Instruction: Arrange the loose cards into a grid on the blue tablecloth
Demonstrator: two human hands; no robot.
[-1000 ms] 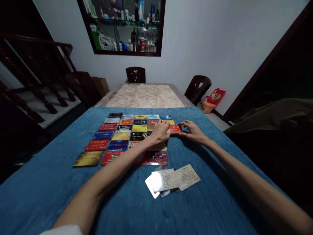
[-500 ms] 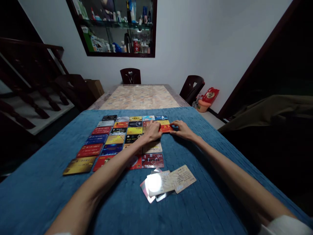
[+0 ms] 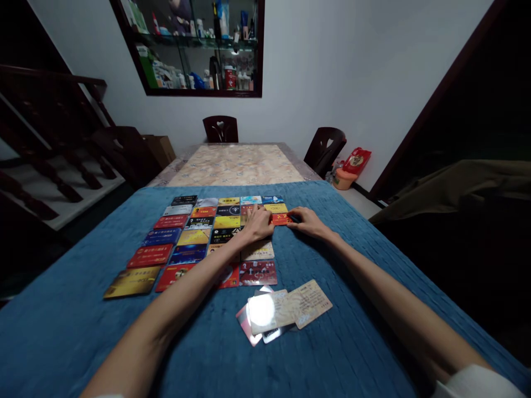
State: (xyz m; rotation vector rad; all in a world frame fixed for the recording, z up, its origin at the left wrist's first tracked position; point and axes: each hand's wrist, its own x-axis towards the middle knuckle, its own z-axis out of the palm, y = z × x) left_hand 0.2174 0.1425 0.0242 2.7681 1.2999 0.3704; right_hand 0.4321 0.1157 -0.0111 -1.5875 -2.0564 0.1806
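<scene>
Many coloured cards lie in a neat grid (image 3: 194,237) on a blue cloth (image 3: 352,309). At the grid's right edge lies a red card (image 3: 281,219). My left hand (image 3: 258,223) rests flat on the cards just left of it, fingers touching its left end. From the other side, my right hand (image 3: 307,221) has its fingertips on the card's right end. Neither hand lifts the card off the cloth. A loose pile of pale cards (image 3: 282,309) lies nearer me, one of them glaring under the light.
Beyond the blue cloth the table top (image 3: 236,163) shows a marbled pattern. Two dark chairs (image 3: 220,128) (image 3: 326,149) stand at the far end. A stair rail (image 3: 62,132) runs on the left, and a glass cabinet (image 3: 194,44) hangs on the wall.
Both hands stay at the red card, which has slid slightly left into line with the grid. The view has shifted a little to the right.
</scene>
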